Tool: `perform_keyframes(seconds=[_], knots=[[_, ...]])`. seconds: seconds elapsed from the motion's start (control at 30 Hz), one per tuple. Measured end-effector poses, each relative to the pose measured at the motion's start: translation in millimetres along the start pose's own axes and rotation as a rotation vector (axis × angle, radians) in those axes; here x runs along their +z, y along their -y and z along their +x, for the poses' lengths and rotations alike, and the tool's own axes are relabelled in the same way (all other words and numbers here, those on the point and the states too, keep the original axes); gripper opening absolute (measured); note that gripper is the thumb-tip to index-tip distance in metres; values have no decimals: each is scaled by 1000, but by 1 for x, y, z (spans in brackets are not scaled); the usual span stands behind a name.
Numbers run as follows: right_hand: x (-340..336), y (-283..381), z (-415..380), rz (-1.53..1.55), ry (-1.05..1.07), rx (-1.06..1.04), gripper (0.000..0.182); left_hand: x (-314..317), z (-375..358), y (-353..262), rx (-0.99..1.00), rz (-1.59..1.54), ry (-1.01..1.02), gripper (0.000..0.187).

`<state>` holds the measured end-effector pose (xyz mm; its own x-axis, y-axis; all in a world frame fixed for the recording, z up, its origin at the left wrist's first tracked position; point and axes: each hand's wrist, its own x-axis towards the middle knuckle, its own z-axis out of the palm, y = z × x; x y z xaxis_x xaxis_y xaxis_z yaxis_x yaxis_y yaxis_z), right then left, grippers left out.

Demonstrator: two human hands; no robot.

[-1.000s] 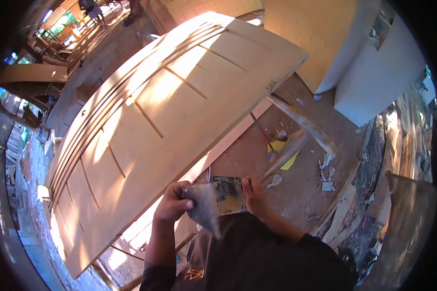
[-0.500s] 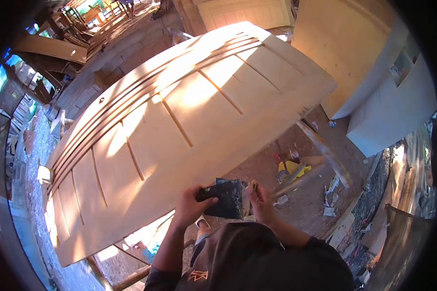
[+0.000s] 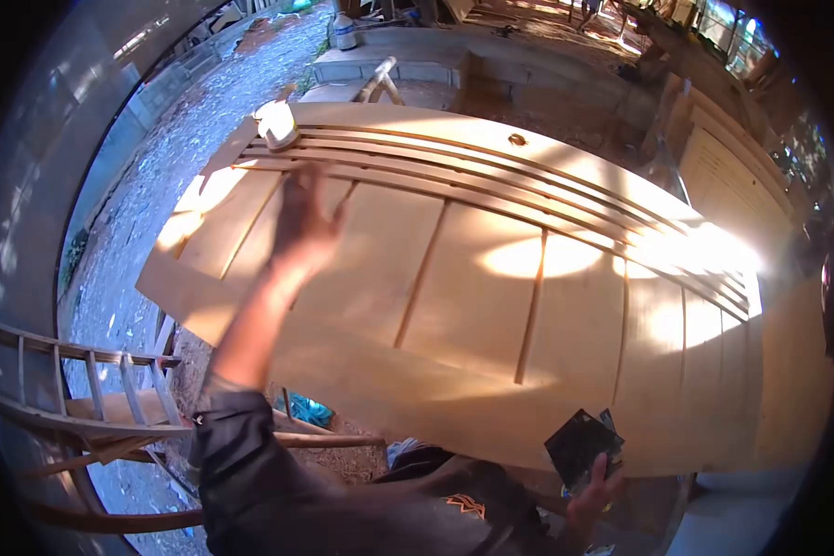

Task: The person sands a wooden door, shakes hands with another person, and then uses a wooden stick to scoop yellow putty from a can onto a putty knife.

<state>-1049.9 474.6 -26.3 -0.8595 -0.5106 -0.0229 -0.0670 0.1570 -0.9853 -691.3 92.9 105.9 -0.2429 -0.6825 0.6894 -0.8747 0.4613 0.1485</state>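
A large pale wooden door panel (image 3: 361, 278) with carved grooves lies flat before me. My left hand (image 3: 308, 222) reaches over its left part, blurred, with the thumb apart from the fingers and nothing seen in it. Beyond its fingertips, at the panel's far left corner, stands a small white tub (image 3: 276, 125). My right hand (image 3: 593, 496) is closed round a dark, square, flat plate (image 3: 579, 448) like a filler spreader, near the panel's front edge. A second dark corner shows behind this plate; the rest of that piece is hidden.
A wooden ladder (image 3: 83, 380) lies at the left. Another panelled door (image 3: 732, 176) leans at the back right. Behind the work runs a low block wall (image 3: 389, 65). A wooden support bar (image 3: 329, 440) and a blue bag (image 3: 308, 412) show below the front edge.
My view has swung left. My left hand has let go of the dark plate and stretched out toward the white tub. The plate is now in my right hand.
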Motion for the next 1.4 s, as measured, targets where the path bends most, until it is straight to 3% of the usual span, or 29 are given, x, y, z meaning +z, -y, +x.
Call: perform_keyframes(seconds=[0.03, 0.1, 0.2, 0.23, 0.3, 0.37, 0.43, 0.5, 0.57, 0.63, 0.73, 0.8, 0.83, 0.87, 0.9, 0.93, 0.97, 1.03, 1.1, 1.13, 1.17, 1.2, 1.27, 1.3, 1.33, 1.4], knots=[[8, 11, -2, -12, 0, 27, 42, 16, 20, 61, 61, 92, -73, 55], [26, 8, -1, 107, -30, 122, 46, 32, 58, 153, -1, 231, -121, 58], [47, 4, 4, -195, -130, 17, 49, 76, 90, 279, -184, 381, -83, 70], [55, 5, 5, -224, -150, -11, 52, 75, 107, 289, -406, 280, 68, 79], [62, 3, 7, -322, -96, -3, 52, 89, 132, 305, -573, 327, 184, 86], [67, 4, 9, -393, -64, 73, 52, 123, 152, 333, -654, 355, 191, 86], [71, 4, 8, -434, -52, 215, 50, 162, 173, 407, -642, 238, 248, 85], [60, -15, 8, -642, -38, 149, 46, 186, 187, 416, -643, 239, 319, 83], [51, -33, 13, -694, -28, 150, 45, 192, 200, 405, -711, 327, 325, 86], [44, -46, 18, -593, -53, 221, 47, 169, 208, 375, -680, 179, 305, 93], [47, -53, 11, -435, -109, 350, 50, 175, 221, 340, -715, -329, 390, 78], [60, -23, 20, -281, -35, 376, 48, 168, 228, 316, -651, -102, 467, 63], [66, -12, 20, -190, -5, 383, 47, 187, 226, 355, -638, -90, 455, 55], [59, -28, 13, -465, -74, 356, 48, 205, 225, 390, -625, -77, 442, 47], [53, -47, 12, -494, -97, 343, 48, 223, 226, 423, -612, -65, 430, 39], [48, -63, 11, -523, -121, 330, 48, 213, 222, 402, -472, -19, 392, 44], [41, -80, 10, -329, -92, 310, 47, 207, 227, 383, -546, 177, 348, 50], [51, -57, 14, 16, -98, 480, 45, 189, 230, 327, -742, 442, 262, 71], [60, -43, 15, 64, -46, 294, 49, 175, 230, 288, -735, 474, 382, 89], [68, -3, 26, -267, 0, 370, 50, 177, 229, 273, -755, 524, 384, 87], [70, 32, 32, -598, 51, 437, 50, 169, 225, 233, -539, 609, 507, 85], [64, 28, 29, -498, 63, 376, 51, 158, 220, 197, -321, 691, 621, 84], [58, 1, 29, -334, 83, 306, 52, 174, 216, 220, -151, 594, 726, 85], [57, -8, 29, -268, 89, 296, 53, 176, 206, 212, 106, 617, 731, 86], [57, -14, 27, -248, 58, 274, 52, 175, 194, 205, 219, 483, 600, 85], [57, -15, 25, -221, 60, 242, 51, 135, 169, 97, -134, 176, 527, 88]])
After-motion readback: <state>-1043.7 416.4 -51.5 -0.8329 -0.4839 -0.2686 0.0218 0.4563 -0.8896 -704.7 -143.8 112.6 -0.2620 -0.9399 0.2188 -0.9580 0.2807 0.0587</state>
